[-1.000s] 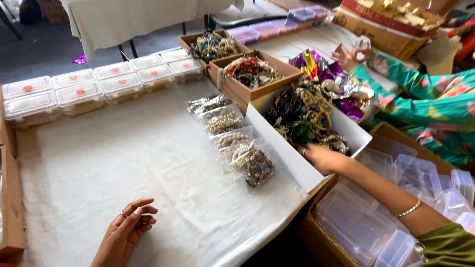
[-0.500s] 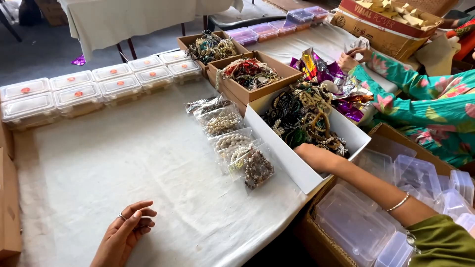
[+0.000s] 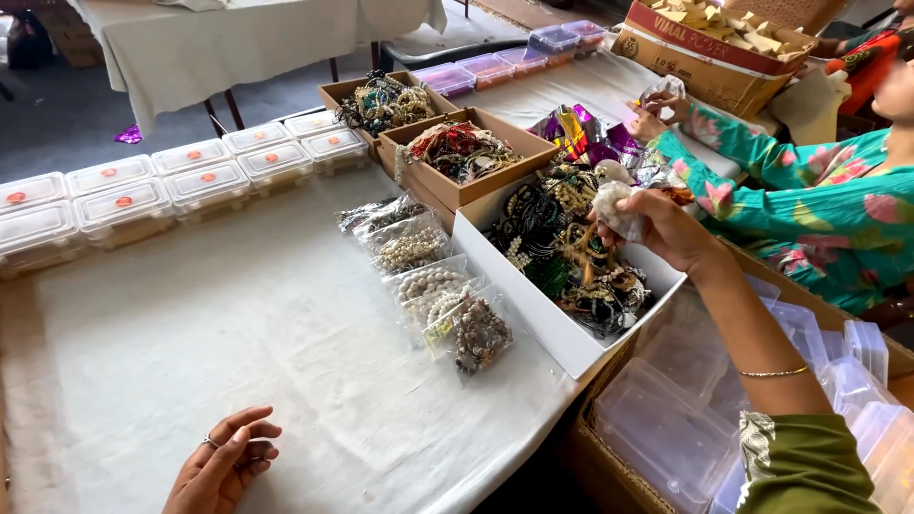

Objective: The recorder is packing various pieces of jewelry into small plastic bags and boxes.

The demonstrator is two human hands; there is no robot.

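Observation:
My right hand [image 3: 657,227] is raised over the white box of tangled jewellery [image 3: 533,314] and pinches a small clear packet [image 3: 614,205] with pale contents. A strand from the box hangs just below it. My left hand [image 3: 224,464] rests on the white cloth-covered table [image 3: 209,324] near the front edge, fingers loosely curled, a ring on one finger, holding nothing. A row of clear packets of beads [image 3: 433,290] lies on the cloth just left of the white box.
Two brown boxes of jewellery [image 3: 466,150] stand behind the white box. Rows of lidded clear plastic cases [image 3: 162,186] line the far left. A carton of empty clear cases [image 3: 685,419] sits at the lower right. Another person in a floral sleeve [image 3: 762,190] works at the right.
My right hand has lifted from the near rim of the white box and now holds a small packet above the jewellery. My left hand has stayed in place.

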